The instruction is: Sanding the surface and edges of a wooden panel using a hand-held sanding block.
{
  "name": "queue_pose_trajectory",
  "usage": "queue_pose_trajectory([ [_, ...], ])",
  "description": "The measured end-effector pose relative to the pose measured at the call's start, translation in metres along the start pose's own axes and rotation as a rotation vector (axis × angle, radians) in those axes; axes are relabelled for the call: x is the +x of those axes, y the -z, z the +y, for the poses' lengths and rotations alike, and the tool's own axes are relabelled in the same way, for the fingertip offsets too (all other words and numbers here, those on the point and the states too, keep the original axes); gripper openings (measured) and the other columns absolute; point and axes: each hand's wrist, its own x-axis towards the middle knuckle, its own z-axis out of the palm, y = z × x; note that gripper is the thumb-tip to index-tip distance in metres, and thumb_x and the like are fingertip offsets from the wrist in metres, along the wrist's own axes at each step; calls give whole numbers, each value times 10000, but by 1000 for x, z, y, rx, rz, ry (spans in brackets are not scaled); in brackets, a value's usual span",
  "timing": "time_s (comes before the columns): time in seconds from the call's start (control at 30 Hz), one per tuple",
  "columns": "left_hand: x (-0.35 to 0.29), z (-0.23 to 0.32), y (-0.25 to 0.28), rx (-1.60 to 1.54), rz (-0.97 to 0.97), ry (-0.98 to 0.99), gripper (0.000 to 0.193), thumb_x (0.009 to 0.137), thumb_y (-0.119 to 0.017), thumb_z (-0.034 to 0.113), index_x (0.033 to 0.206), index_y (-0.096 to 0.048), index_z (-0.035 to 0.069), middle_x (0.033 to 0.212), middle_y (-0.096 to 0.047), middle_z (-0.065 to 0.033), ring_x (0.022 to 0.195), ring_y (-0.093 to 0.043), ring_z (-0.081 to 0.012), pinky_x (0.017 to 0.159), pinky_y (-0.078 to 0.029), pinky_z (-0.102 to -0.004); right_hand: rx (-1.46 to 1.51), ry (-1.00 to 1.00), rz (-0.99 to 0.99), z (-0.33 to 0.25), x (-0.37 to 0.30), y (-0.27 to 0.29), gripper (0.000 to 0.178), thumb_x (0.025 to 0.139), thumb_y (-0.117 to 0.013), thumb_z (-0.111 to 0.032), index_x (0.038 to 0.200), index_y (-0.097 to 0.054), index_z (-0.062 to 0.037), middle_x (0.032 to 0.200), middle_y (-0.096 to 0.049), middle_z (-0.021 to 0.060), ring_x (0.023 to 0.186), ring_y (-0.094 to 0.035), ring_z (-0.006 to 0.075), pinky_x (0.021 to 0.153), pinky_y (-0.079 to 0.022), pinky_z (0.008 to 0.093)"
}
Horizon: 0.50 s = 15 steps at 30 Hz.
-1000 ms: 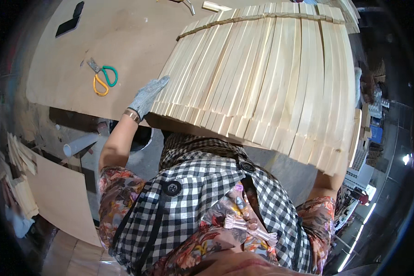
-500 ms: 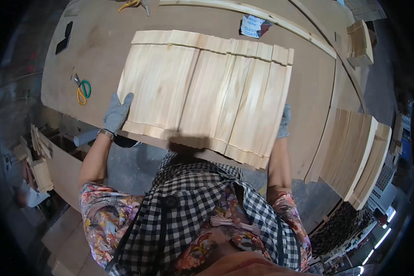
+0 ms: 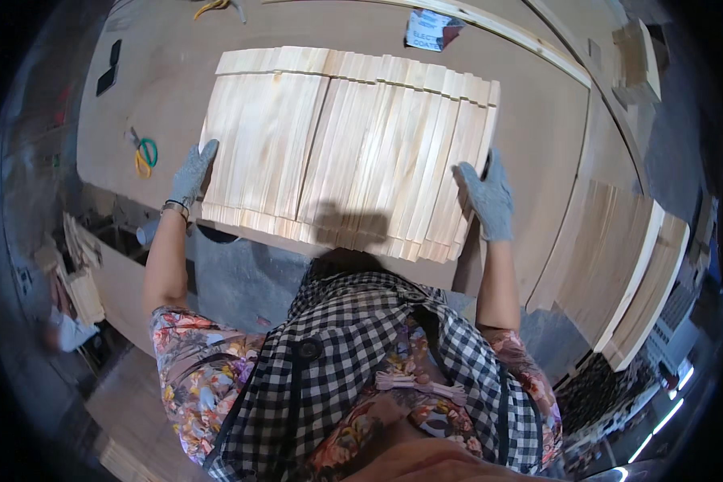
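Note:
A wide row of pale wooden strips (image 3: 369,153), packed side by side with stepped ends, lies over the brown worktable (image 3: 530,185) before me. My left hand (image 3: 193,172) wears a grey glove and grips the row's left edge, thumb beside the wood. At the opposite edge, my right hand (image 3: 490,198), gloved alike, has its thumb over the outer strips and its fingers along their side. The row sits between both hands. Its underside is hidden. A dark gap splits the strips left of the middle.
Scissors (image 3: 143,156) with green and yellow handles lie left, below a dark phone-like object (image 3: 108,79). A printed packet (image 3: 430,30) and a long wooden batten (image 3: 530,50) are at the back. More stacked strips (image 3: 606,249) stand on the right.
The row of strips has shifted slightly left and looks flatter. My right hand, partly hidden behind the edge before, now shows its thumb and fingers. My left hand moved a little up.

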Motion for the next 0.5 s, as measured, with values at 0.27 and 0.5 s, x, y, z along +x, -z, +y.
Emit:
queue_pose_trajectory([
  [0.27, -32, 355, -239, 84, 126, -104, 774, 921, -500, 632, 1217, -583, -78, 1122, -633, -324, 1065, -594, -465, 916, -463, -476, -141, 40, -7, 229, 317, 167, 750, 741, -735, -574, 1181, -588, 15, 1171, -607, 272, 1085, -590, 423, 945, -463, 468],
  [0.5, -130, 493, -361, 646, -214, -355, 601, 946, -569, 507, 1244, -586, -14, 1054, -627, -320, 976, -623, -421, 805, -507, -475, -377, -19, -134, 343, 480, 298, 887, 729, -606, -757, 1095, -664, 49, 1144, -641, 299, 1111, -609, 411, 949, -466, 464],
])
